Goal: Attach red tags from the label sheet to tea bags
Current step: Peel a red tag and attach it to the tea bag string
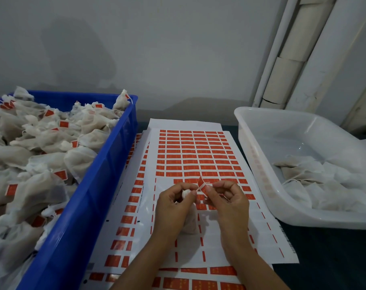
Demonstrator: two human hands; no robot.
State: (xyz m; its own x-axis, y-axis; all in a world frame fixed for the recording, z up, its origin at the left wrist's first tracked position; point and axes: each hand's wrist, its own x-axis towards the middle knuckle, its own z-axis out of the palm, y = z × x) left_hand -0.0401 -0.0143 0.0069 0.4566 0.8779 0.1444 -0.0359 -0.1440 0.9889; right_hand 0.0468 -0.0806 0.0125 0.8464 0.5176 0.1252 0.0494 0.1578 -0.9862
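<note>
Low in the middle of the frame, the left hand [173, 203] had a closed grip round a small white tea bag [189, 223]. The right hand [227, 198] pinched a red tag [201, 183], half folded, beside its string. Both were over the label sheet [198, 155], with many red tags in rows.

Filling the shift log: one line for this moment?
left hand holds tea bag | right hand pinches red tag | over label sheet
</note>
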